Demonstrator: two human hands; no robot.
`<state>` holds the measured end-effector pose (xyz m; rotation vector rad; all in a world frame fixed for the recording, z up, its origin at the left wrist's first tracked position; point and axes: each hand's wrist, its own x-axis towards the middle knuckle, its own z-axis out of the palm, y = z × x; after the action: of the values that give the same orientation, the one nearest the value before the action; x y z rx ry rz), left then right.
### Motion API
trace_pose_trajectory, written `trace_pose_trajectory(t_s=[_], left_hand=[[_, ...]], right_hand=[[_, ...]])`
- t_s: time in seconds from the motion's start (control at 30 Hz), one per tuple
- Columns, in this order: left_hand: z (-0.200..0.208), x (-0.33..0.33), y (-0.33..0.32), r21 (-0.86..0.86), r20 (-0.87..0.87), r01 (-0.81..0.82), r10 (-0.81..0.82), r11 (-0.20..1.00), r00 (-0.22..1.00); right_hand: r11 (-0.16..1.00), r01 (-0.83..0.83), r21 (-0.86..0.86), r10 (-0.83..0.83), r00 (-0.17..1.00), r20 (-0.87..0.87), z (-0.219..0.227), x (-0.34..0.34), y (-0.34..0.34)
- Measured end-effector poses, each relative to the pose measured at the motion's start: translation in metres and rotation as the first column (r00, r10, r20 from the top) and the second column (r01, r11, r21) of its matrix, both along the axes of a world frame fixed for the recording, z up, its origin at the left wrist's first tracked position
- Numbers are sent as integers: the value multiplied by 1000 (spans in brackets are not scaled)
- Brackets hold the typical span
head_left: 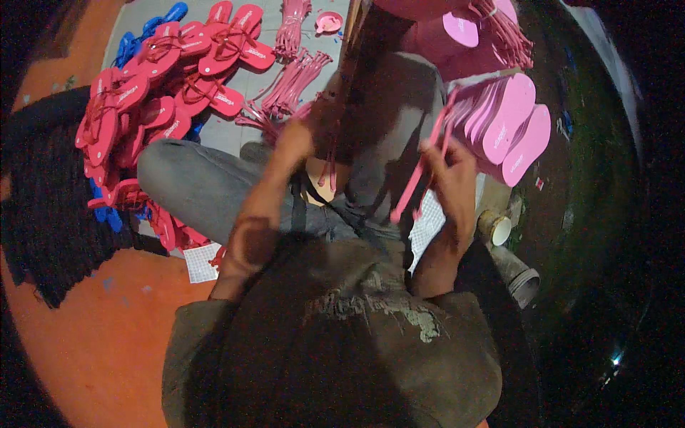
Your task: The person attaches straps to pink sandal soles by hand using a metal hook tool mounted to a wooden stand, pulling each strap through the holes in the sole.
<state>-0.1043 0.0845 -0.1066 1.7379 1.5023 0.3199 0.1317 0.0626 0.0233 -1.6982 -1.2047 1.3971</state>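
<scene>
My right hand [453,182] is closed on a pink flip-flop strap [410,191], whose long ends hang down to the left of the fingers. Just beyond it stands a row of pink flip-flop soles [492,118] on edge. My left hand [295,140] is over my lap, close to the loose pink straps [294,82]; shadow hides its fingers. Beside it, thin pink strap ends [327,175] hang in front of a pale patch between my legs. Whether the left hand holds them I cannot tell.
Red flip-flops [164,118] lie heaped at the left, with blue ones [150,28] behind and under them. A small pink dish [329,23] sits at the back. More straps [499,32] lie on pink soles at the far right. A cup [494,227] stands at my right.
</scene>
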Motion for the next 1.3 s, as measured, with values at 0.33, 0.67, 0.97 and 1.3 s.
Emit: trace_pose_trajectory(t_s=[0.33,0.67,0.97,1.3], left_hand=[[-84,1,-34,354,-177,-233,310,906,934],[134,20,3,-293,489,-312,422,904,764],[118,9,5,-414,760,-53,376,909,530],[97,12,6,-482,853,52,454,875,259]], right_hand=[[955,-292,-57,272,778,566,-18,-21,-48],[895,-252,368,169,955,243,15,-41,-10],[891,-436,-127,303,778,-551,-7,-33,10],[918,-392,-56,226,635,-739,-17,-45,9]])
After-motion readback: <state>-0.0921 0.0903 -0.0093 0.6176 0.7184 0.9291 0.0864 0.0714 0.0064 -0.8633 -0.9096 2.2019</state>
